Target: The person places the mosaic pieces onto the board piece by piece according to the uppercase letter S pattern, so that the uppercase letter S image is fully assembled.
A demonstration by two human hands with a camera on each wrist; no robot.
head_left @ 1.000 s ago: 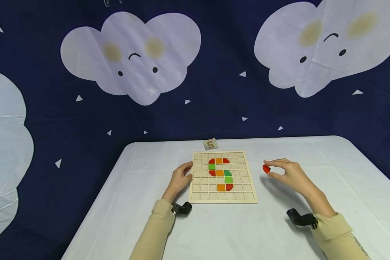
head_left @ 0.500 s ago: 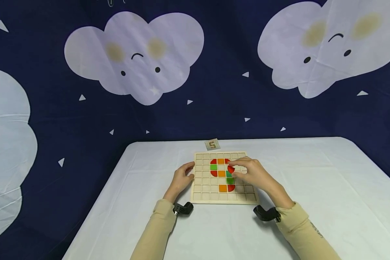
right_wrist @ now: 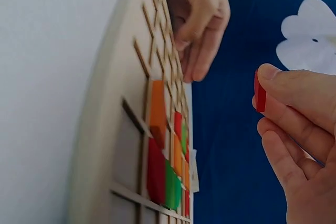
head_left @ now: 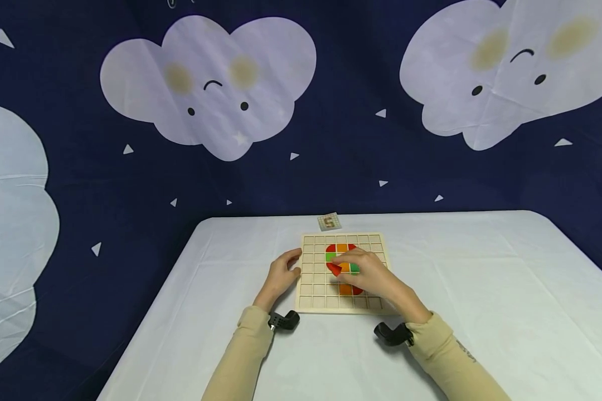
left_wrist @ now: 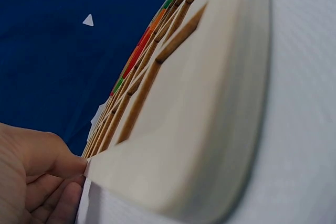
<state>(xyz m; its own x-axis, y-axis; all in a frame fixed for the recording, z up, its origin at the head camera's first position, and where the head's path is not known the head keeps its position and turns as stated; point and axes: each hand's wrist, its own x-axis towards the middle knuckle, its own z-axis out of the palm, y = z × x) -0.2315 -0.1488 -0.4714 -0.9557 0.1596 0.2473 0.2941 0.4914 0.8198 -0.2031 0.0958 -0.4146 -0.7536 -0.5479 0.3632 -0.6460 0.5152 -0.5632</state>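
Note:
A square wooden grid board (head_left: 318,295) lies on the white table, with red, orange and green pieces set in some cells. My left hand (head_left: 280,277) touches the board's left edge with its thumb and fingers spread along it. Over the middle of the board, my right hand (head_left: 373,273) pinches a red quarter-round piece (right_wrist: 260,93) between thumb and fingers. In the right wrist view this piece is held apart from the board. The right hand hides some of the set pieces, such as the light green one, in the head view.
A small card (head_left: 329,221) with an S-like pattern lies behind the board near the table's far edge. The white tabletop (head_left: 481,278) spreads to the right. A dark blue cloth with clouds (head_left: 208,89) hangs behind. Each wrist wears a black camera (head_left: 284,321).
My right hand has moved left from beside the board to over its middle, carrying the red quarter-round piece. The left hand stays at the board's left edge.

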